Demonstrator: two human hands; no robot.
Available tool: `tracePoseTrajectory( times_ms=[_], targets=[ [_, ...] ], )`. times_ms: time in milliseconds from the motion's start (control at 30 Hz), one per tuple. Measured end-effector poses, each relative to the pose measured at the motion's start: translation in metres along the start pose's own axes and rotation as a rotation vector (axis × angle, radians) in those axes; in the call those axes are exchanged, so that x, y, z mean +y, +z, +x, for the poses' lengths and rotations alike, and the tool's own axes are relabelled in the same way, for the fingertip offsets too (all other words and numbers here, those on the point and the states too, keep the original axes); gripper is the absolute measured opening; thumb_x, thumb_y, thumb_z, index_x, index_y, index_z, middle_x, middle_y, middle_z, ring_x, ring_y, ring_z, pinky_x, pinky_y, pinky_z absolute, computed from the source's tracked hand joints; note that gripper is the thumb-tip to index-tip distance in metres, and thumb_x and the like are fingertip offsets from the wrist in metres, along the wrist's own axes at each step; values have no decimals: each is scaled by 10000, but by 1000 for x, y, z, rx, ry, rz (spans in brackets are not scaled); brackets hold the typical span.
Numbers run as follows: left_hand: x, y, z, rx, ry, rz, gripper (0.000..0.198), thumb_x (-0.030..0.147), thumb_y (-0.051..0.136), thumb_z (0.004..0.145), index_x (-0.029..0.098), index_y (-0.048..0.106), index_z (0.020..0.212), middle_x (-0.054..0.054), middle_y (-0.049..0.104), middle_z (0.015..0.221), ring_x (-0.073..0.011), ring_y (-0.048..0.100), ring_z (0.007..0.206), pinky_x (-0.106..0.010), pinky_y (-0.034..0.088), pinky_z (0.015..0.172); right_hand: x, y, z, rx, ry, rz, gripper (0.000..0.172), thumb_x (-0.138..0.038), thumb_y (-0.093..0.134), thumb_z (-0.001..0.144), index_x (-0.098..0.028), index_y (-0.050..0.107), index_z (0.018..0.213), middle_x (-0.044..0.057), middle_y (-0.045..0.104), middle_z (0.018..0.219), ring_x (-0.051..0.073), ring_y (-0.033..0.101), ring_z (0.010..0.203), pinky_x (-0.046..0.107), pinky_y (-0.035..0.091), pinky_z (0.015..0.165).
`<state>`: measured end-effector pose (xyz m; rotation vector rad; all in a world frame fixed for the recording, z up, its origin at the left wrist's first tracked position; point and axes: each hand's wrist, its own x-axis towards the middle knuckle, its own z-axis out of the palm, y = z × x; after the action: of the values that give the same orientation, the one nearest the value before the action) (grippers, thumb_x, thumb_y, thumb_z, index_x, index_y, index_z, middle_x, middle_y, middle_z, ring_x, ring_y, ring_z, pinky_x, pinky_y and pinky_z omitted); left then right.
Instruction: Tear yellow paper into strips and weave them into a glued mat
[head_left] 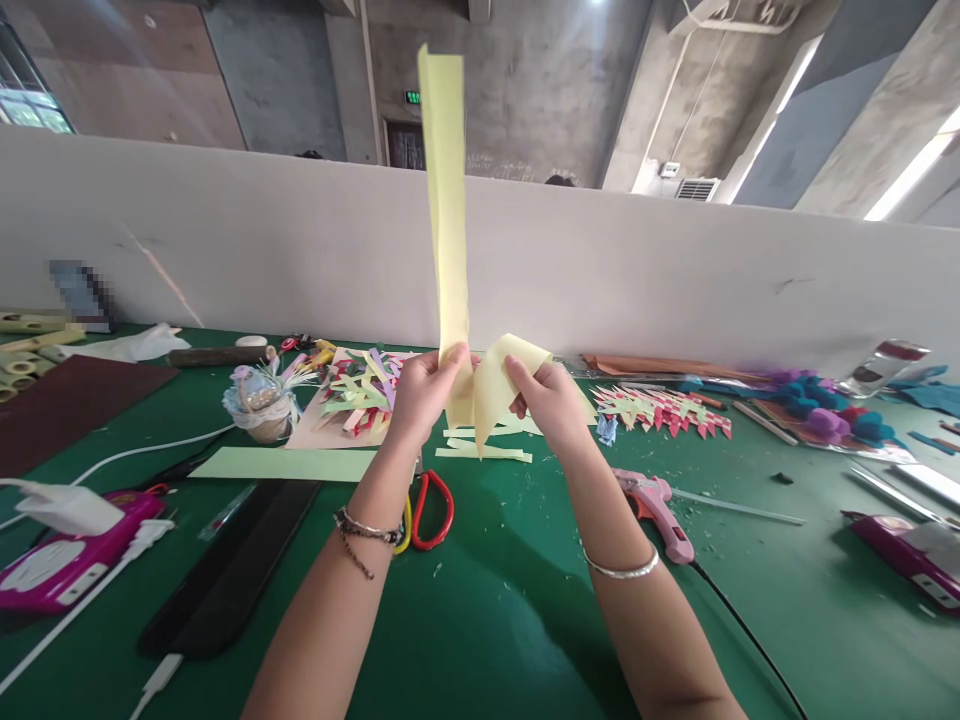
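A long pale yellow paper strip (448, 200) stands upright above the table, creased lengthwise. My left hand (429, 390) pinches its lower part between thumb and fingers. My right hand (546, 395) grips a curled, folded-over section of yellow paper (495, 385) just to the right, which seems to join the strip low down. Behind and below my hands lie several narrow pale strips (484, 453). Scissors with red and yellow handles (433, 510) rest beside my left forearm, their blades mostly hidden. A flat light green paper strip (285, 464) lies left of my left wrist.
A pink glue gun (660, 510) with a glue stick lies right of my right forearm. Coloured paper scraps (360, 390) and a woven paper piece (667, 410) sit toward the back. Magenta power strips (82, 550) and cables lie on the left. A white partition (300, 250) borders the green table.
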<state>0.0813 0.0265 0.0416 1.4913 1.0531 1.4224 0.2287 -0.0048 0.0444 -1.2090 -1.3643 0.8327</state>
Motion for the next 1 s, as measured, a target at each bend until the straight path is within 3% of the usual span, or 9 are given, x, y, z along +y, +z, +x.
tracePoseTrajectory(
  times_ms=[133, 300, 400, 633, 800, 1000],
  targets=[
    [0, -4, 2, -162, -24, 121, 420, 542, 646, 633, 125, 653, 680, -30, 631, 659, -146, 536, 591, -206, 385, 502, 1, -2, 1, 38, -30, 25, 441, -477, 463, 808, -167, 461, 493, -28, 429, 381, 59, 365, 363, 206, 290, 399],
    [3, -1, -1, -64, 127, 286, 402, 491, 519, 750, 139, 532, 557, 34, 392, 491, -85, 341, 484, -204, 234, 440, -9, -2, -4, -71, -42, -79, 535, -494, 415, 826, -159, 454, 411, -19, 426, 390, 55, 379, 393, 202, 330, 456],
    [4, 0, -2, -38, 163, 289, 395, 468, 502, 764, 151, 465, 531, 39, 335, 496, -83, 309, 494, -208, 218, 446, -11, -1, -5, -121, 4, -113, 513, -438, 426, 825, -155, 476, 400, -15, 442, 390, 57, 382, 397, 204, 343, 475],
    [0, -2, 3, 1, 130, 254, 394, 504, 520, 738, 149, 517, 568, 29, 396, 490, -100, 365, 493, -212, 244, 443, -6, -1, -3, -97, -28, -122, 500, -421, 429, 823, -156, 464, 401, -23, 420, 379, 55, 359, 394, 206, 318, 464],
    [1, -2, 2, 76, 186, 320, 397, 493, 538, 726, 151, 495, 529, 35, 376, 466, -91, 349, 476, -206, 238, 434, -4, -2, -2, -104, -63, -92, 481, -424, 426, 826, -165, 439, 421, -23, 426, 393, 57, 362, 405, 205, 312, 459],
    [0, -6, 2, -135, 10, 66, 426, 555, 630, 636, 138, 594, 714, -15, 569, 640, -132, 487, 560, -203, 357, 477, -3, -3, -1, -35, -34, -34, 423, -451, 463, 812, -167, 458, 499, -22, 476, 415, 59, 392, 392, 205, 314, 438]
  ],
)
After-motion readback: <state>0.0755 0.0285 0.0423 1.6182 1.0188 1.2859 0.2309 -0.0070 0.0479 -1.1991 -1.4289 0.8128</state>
